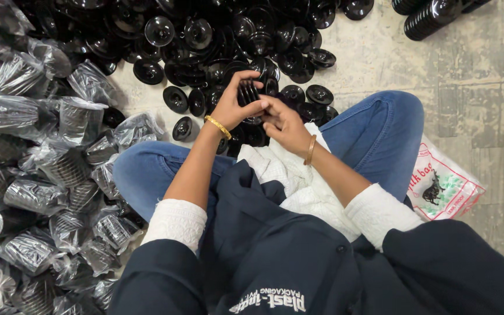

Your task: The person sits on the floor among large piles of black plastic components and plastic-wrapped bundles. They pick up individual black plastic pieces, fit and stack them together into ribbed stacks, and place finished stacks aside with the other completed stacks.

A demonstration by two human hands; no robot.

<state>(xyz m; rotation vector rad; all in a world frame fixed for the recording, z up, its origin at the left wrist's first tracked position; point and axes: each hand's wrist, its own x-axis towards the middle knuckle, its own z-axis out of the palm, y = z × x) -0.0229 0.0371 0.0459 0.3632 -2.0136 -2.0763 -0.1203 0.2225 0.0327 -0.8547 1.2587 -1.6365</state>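
My left hand (233, 105) grips a short stack of round black plastic caps (248, 93), held on edge above my lap. Against the stack's right side rests my right hand (284, 123), its fingers touching the caps. A gold bangle sits on each wrist. Just beyond my hands a large pile of loose black caps (205, 35) spreads over the floor. I sit cross-legged in blue jeans with a white cloth (290, 175) on my lap.
Many clear plastic bags stuffed with stacked caps (36, 175) crowd the left side. Two long stacks of black caps (433, 17) lie at the top right. A printed white plastic bag (447, 186) lies by my right knee on the grey concrete floor (473, 87).
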